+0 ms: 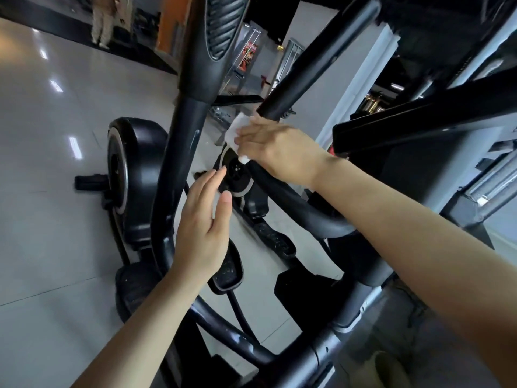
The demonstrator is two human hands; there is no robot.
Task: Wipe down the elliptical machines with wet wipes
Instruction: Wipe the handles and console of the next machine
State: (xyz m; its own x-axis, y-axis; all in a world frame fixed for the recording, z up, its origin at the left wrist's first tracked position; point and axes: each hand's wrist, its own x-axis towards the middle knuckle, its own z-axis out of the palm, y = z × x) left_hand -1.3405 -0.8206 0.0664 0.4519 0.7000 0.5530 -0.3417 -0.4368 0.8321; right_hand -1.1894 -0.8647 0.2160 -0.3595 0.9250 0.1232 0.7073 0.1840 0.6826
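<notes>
A black elliptical machine fills the view, with curved handlebars and a flywheel housing at the left. My right hand grips a white wet wipe and holds it against the lower end of a black handlebar grip that slants up to the right. My left hand hovers with straight fingers beside the tall upright moving arm, palm facing right, holding nothing. A curved lower handlebar passes under my right wrist.
Black foot pedals sit below my hands. Shiny pale floor tiles spread to the left. A second machine's flywheel stands behind. A person's legs are far off at top left. The console underside juts in at right.
</notes>
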